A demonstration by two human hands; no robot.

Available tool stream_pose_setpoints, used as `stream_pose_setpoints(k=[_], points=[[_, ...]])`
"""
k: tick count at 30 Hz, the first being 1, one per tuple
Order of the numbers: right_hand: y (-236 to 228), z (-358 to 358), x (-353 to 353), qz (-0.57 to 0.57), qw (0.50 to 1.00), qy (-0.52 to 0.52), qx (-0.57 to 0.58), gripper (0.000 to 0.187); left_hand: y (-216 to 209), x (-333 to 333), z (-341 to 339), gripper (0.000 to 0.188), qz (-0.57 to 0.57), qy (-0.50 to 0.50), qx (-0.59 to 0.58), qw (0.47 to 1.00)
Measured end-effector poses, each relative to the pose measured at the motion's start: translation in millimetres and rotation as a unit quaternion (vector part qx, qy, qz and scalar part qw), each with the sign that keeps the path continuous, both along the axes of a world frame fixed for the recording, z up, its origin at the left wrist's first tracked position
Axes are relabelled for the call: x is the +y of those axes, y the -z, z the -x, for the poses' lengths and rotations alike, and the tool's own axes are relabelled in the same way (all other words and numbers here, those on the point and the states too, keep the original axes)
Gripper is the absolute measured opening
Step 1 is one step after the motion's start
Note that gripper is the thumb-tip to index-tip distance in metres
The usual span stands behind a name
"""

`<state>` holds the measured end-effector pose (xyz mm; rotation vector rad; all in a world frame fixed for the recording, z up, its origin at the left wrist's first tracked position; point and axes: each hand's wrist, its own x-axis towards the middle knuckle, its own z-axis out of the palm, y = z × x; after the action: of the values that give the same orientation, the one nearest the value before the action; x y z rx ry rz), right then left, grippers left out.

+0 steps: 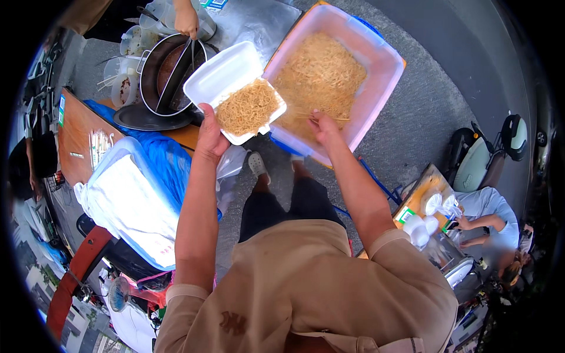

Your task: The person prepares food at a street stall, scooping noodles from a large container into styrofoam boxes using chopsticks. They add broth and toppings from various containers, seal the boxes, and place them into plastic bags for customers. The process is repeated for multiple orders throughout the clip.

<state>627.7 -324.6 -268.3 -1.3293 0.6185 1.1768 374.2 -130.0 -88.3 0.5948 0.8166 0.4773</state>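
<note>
A heap of pale-brown noodles [247, 108] fills the base of a white foam box [222, 66], whose lid stands open on the side away from the person. The left hand [212, 136] grips the box at its left edge, holding it beside a pinkish translucent tub [381, 62]. More noodles [326, 62] are piled inside the tub, deepest toward its far end. The right hand [325, 127] is closed around thin, light-coloured sticks [302, 116] in the near part of the tub; their exact number cannot be told.

Left of the box stands a large metal pot [150, 73] of dark contents, where a co-worker's hand [186, 23] grasps a utensil. A dark round tray [141, 120] sits just below the pot, and nearer the person, a white cloth [132, 203] lies over a blue-rimmed container [172, 235]. Far right, a seated person [491, 215] is beside a small bench [434, 176] carrying white packages [421, 228].
</note>
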Motion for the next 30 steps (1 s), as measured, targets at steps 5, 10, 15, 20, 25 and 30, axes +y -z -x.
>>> stream_pose_setpoints(k=[5, 10, 15, 20, 25, 30], points=[[-2, -7, -8, -0.089, 0.989, 0.067, 0.097, 0.012, -19, 1, 10, 0.103, 0.004, -0.017, -0.004, 1.000], [-39, -32, -19, -0.156, 0.981, 0.072, 0.092, 0.014, -21, -4, 20, 0.100, -0.003, -0.034, -0.008, 0.999], [-130, -58, -22, -0.187, 0.982, 0.007, -0.031, 0.014, -6, -10, 24, 0.098, 0.004, -0.028, 0.001, 1.000], [-221, -62, -27, -0.229, 0.963, -0.064, -0.124, 0.016, 23, -23, 9, 0.099, 0.013, 0.004, -0.034, 0.999], [-300, -22, -25, -0.213, 0.934, -0.128, -0.258, 0.017, 23, -39, -11, 0.099, 0.035, 0.043, -0.040, 0.998], [-339, 25, -17, -0.162, 0.707, -0.394, -0.565, 0.015, 29, -51, -25, 0.105, 0.051, 0.088, -0.090, 0.991]])
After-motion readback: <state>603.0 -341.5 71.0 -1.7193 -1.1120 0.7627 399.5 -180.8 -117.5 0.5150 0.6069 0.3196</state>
